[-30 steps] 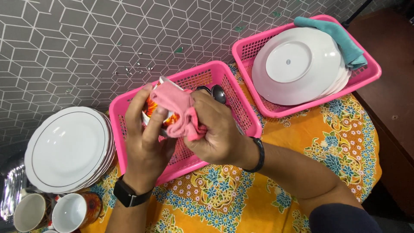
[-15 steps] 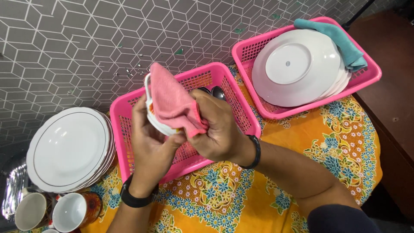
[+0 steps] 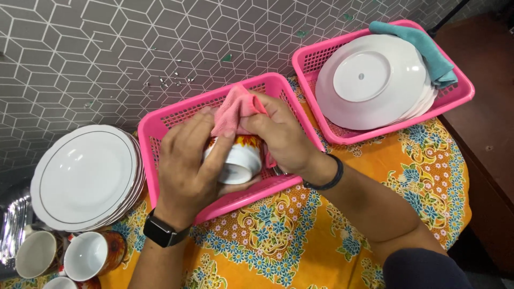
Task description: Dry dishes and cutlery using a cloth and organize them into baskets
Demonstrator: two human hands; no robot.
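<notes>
My left hand [image 3: 188, 163] grips a white cup [image 3: 241, 160] with an orange flower pattern, its base turned toward me, over the middle pink basket [image 3: 160, 126]. My right hand [image 3: 281, 134] presses a pink cloth [image 3: 235, 109] against the far side of the cup. Both hands hover above this basket. The spoons inside it are hidden behind my hands.
A stack of white plates [image 3: 85, 176] sits at the left. Cups [image 3: 88, 256] stand at the lower left. A second pink basket [image 3: 466, 85] at the upper right holds white plates [image 3: 375, 80] and a teal cloth [image 3: 423, 45]. A flowered orange tablecloth [image 3: 300, 241] covers the table.
The cup has been turned so its base faces me and lowered toward the basket. The pink cloth moved from the cup's front to its far side.
</notes>
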